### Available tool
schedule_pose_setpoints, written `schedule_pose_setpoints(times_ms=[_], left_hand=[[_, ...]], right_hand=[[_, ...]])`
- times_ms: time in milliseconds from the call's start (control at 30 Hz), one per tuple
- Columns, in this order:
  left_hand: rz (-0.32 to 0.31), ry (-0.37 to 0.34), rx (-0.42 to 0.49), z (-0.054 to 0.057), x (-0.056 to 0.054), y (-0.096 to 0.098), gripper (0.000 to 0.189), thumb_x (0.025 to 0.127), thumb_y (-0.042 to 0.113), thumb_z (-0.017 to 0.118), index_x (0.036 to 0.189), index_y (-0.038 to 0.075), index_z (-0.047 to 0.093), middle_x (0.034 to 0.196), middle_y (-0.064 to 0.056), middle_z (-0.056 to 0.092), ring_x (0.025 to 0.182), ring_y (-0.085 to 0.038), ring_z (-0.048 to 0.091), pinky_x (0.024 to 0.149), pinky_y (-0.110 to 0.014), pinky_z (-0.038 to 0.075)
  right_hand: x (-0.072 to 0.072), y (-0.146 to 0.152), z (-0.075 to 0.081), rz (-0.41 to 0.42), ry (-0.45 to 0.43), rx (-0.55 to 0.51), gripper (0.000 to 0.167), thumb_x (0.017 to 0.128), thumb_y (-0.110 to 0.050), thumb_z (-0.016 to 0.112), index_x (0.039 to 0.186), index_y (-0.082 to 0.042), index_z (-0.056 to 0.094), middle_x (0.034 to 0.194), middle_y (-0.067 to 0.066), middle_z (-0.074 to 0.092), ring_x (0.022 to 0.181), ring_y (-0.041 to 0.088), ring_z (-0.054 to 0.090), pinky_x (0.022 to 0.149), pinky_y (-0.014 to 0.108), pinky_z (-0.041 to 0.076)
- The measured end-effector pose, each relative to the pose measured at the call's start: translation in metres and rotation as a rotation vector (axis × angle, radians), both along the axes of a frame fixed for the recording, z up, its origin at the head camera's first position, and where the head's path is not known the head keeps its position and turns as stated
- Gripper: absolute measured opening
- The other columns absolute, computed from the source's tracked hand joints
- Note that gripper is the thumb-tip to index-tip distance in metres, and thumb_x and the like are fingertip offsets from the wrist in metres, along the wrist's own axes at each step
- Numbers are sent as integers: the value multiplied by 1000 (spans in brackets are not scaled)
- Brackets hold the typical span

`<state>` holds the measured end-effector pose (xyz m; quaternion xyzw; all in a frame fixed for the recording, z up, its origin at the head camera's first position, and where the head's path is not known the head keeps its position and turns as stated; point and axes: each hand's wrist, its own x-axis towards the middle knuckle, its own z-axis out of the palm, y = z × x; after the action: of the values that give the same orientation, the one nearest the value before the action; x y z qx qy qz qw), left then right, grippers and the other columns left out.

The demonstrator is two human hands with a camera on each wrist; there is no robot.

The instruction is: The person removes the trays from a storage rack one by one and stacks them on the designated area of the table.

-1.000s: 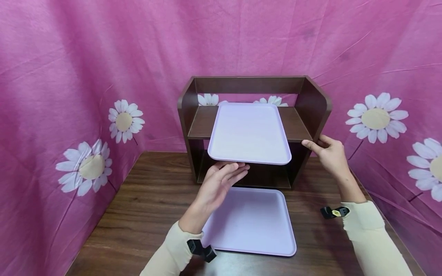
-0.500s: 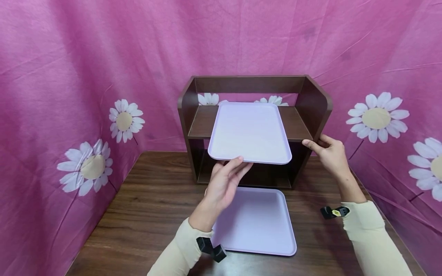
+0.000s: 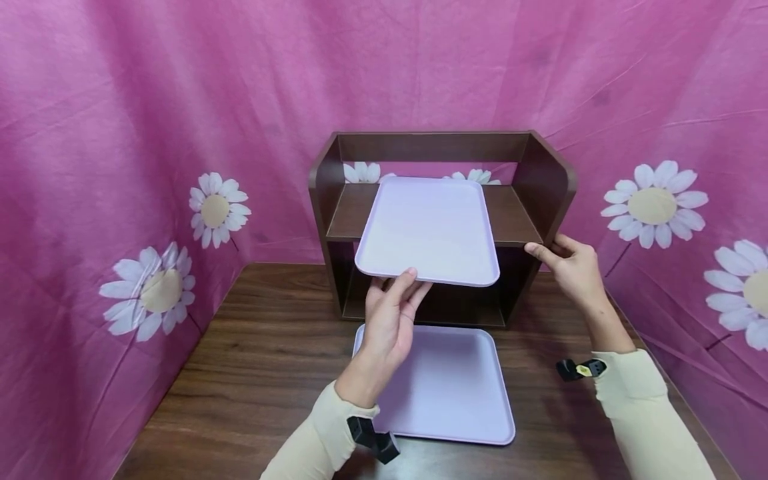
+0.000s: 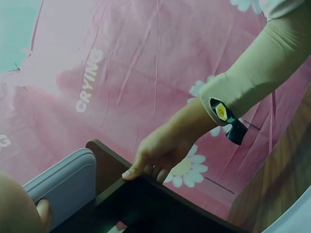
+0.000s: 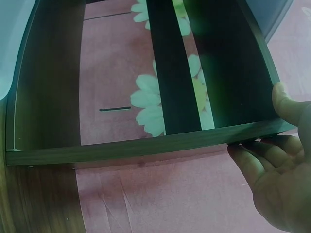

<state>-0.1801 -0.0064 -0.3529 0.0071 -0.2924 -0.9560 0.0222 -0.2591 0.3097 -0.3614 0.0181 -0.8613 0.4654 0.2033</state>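
Observation:
A lavender tray (image 3: 429,230) lies over the middle board of a dark brown two-tier shelf (image 3: 433,148), its front part jutting out past the board. My left hand (image 3: 390,323) pinches the tray's front edge, thumb on the rim and fingers underneath. The right hand (image 3: 577,275) holds the shelf's right side panel at the height of the middle board. In the right wrist view, that hand's thumb (image 5: 285,104) lies on one face of the panel with the fingers behind it. A second lavender tray (image 3: 450,387) lies flat in front of the shelf, partly covered by my left forearm.
Everything stands on a dark wood-grain table (image 3: 258,347). Pink cloth (image 3: 270,87) with white daisies hangs behind and on both sides, close to the shelf's back. The shelf's lower compartment (image 3: 462,303) is below the upper tray's overhang.
My left thumb has come up onto the upper tray's front rim, where the hand was beneath it before. The tray's front edge has shifted slightly left. The right hand has stayed put.

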Motion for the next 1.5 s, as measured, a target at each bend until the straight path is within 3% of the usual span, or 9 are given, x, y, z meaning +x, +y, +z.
schedule_pose_setpoints(times_ms=[200, 500, 933, 1500], left_hand=[[57, 2, -6, -1, 0, -2, 34, 102, 0, 63, 132, 5, 45, 118, -10, 63, 111, -22, 72, 114, -50, 54], [145, 20, 30, 2, 2, -3, 33, 99, -5, 65, 125, 8, 47, 113, -9, 62, 98, -20, 71, 103, -56, 60], [182, 3, -5, 2, -3, -14, 25, 101, -1, 63, 121, 7, 52, 110, -7, 65, 97, -21, 74, 98, -53, 63], [193, -52, -33, 0, -9, -27, 15, 101, 5, 66, 112, 9, 58, 101, -3, 72, 90, -17, 76, 89, -44, 65]], right_hand=[[-1, 1, 0, -6, -10, 6, 45, 97, -40, 80, 120, -2, 73, 79, -42, 64, 77, -8, 56, 63, 11, 46], [-1, 0, 0, -9, -18, 5, 48, 95, -45, 80, 119, -4, 73, 79, -41, 65, 77, -6, 57, 63, 14, 46], [-2, 5, -4, 9, -41, -6, 48, 98, -40, 79, 126, -1, 71, 82, -43, 63, 81, -10, 57, 67, 9, 47], [-4, 2, -5, 4, -32, -16, 49, 97, -41, 79, 124, -2, 72, 80, -41, 63, 80, -8, 58, 66, 9, 48]])
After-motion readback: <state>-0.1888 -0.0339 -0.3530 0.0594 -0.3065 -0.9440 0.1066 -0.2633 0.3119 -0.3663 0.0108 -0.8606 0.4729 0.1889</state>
